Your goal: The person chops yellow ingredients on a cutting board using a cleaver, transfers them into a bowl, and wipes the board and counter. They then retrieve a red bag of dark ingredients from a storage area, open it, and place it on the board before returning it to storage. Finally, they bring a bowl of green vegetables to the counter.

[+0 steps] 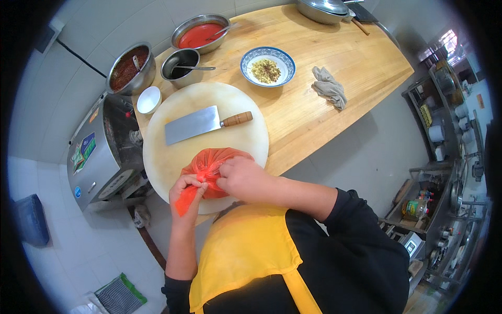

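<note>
A full red plastic bag [213, 157] rests on the near edge of a round white cutting board [235, 98], its neck twisted or knotted. My left hand [187, 190] pinches the bag's neck between thumb and fingers, and a loose red end hangs over the palm. Against the bag's right side, my right hand [245, 178] has its fingers bent onto the plastic near the knot; its fingertips are partly hidden. What the bag contains cannot be made out. Beyond it on the board lies a cleaver [194, 125] with a wooden handle pointing right.
Behind the board stand steel bowls of red sauce [202, 34], dark liquid [186, 61] and chili paste [129, 70], beside a small white bowl [149, 100]. A patterned bowl [288, 76] holds chopped food. A grey rag [329, 88] lies on the wooden table [353, 51].
</note>
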### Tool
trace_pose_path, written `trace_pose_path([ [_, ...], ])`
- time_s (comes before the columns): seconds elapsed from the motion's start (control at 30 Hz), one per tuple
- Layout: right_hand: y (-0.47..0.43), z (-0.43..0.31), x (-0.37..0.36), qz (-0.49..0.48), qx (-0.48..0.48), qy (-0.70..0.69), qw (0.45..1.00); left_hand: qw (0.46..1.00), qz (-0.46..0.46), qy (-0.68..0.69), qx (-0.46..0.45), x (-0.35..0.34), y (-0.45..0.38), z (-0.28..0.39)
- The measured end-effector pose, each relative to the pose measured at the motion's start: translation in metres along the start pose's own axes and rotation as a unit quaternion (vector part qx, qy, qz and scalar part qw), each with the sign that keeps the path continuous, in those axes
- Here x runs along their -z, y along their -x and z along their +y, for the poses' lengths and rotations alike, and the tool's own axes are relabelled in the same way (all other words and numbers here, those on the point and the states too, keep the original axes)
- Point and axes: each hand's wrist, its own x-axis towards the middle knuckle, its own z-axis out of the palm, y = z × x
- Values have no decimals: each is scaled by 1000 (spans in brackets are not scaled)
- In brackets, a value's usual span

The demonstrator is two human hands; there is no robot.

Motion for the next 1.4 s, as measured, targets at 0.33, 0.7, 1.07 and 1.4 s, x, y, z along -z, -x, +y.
trace_pose_path([
  [0.33, -20, 8, -23, 40, -104, -218, 969, 843, -13, -415, -341, -10, -12, 5],
  [0.7, -38, 33, -6, -109, -134, -329, 929, 904, 101, -287, -299, -11, -13, -16],
  [1.07, 30, 99, -16, 54, -66, -78, 993, 871, 122, -396, -263, 25, 13, -54],
  [1.4, 203, 368, 116, 82, -345, 234, 905, 856, 7, -498, -138, -9, 8, -38],
])
